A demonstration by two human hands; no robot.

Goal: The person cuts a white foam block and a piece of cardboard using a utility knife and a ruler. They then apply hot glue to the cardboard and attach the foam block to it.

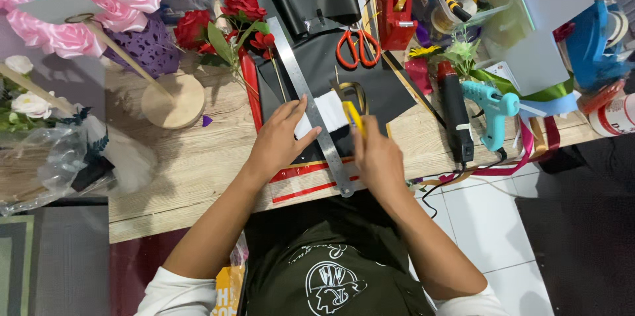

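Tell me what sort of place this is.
Probably a craft or florist's workbench. The wooden table is crowded with artificial roses, ribbons, a glue gun and scissors, while the left hand presses a metal ruler on black paper.

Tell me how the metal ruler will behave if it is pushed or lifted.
The ruler looks thin, flat metal, so probably stiff and light. It lies on smooth black sheet, so it may slide; the left hand presses it down. It cannot roll.
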